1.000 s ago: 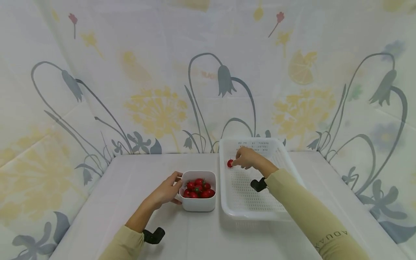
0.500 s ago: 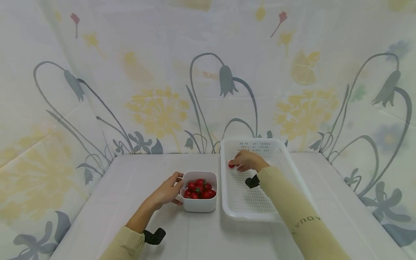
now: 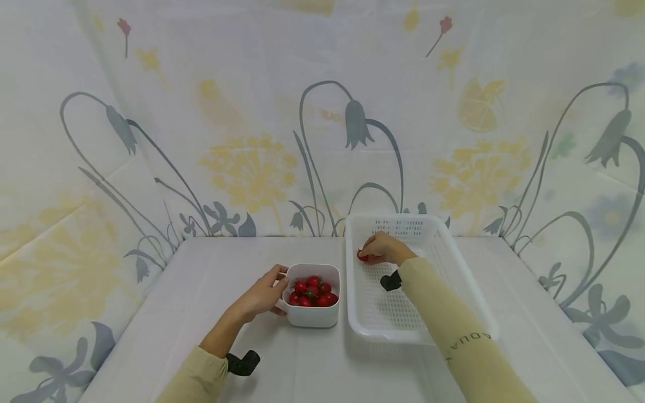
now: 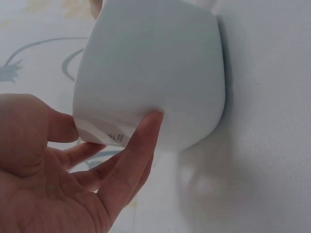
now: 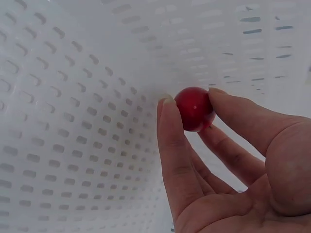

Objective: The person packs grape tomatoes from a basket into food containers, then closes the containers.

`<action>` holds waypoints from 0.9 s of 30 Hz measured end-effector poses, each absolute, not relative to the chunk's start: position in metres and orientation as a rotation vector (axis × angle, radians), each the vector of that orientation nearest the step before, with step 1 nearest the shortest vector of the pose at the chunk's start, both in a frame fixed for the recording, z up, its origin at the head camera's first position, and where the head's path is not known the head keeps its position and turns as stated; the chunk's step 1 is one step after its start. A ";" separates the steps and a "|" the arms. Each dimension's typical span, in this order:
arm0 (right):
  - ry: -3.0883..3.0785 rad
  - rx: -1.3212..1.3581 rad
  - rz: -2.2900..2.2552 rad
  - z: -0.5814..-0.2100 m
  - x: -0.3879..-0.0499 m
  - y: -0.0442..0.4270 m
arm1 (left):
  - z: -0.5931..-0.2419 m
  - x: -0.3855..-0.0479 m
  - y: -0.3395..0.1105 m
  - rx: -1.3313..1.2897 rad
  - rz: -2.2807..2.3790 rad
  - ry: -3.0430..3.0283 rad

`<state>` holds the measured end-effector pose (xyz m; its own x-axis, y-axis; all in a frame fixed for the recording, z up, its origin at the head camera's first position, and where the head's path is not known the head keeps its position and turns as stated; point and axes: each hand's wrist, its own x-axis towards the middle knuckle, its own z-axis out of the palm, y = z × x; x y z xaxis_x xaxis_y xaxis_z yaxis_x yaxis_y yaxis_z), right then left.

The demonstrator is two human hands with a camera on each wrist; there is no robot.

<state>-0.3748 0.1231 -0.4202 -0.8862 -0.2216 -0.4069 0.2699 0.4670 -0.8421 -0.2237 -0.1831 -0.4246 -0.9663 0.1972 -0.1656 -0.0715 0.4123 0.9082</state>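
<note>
Inside the white perforated basket (image 3: pixel 388 330), my right hand (image 3: pixel 384 248) pinches a red cherry tomato (image 5: pixel 194 109) between thumb and fingertips. The right wrist view shows it between the thumb and a finger, close to the basket's wall. My left hand (image 3: pixel 262 292) holds the left side of a small white container (image 3: pixel 313 318). In the left wrist view, the thumb touches the container's edge while bent fingers (image 4: pixel 133 160) lie against its outer wall. Several red cherry tomatoes (image 3: pixel 312 291), some with green stems, lie in that container.
Basket and container stand side by side on a white-covered table (image 3: pixel 302 369), a narrow gap between them. A flower-printed curtain (image 3: pixel 252 112) hangs behind the table. Each wrist wears a black camera mount (image 3: pixel 243 364).
My right hand has closed its fingers on the cherry tomato at the basket's left side, its forearm swinging slightly left. My left hand stays on the container. The head view has shifted slightly.
</note>
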 end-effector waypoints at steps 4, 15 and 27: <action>2.256 -0.041 -1.429 -0.407 -0.365 0.130 | -0.426 -0.224 -0.183 0.112 1.577 2.415; 2.368 -0.396 -1.506 -0.346 -0.309 0.120 | -0.427 -0.227 -0.184 0.100 1.580 2.414; 2.592 -0.635 -1.226 -0.358 -0.245 0.052 | -0.426 -0.225 -0.184 0.119 1.581 2.406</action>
<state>-0.2446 0.0522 -0.3577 -0.8867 -0.4624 -0.0011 -0.2926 0.5629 -0.7730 -0.2248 -0.1844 -0.4263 -0.9631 0.2086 -0.1703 -0.0734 0.4050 0.9114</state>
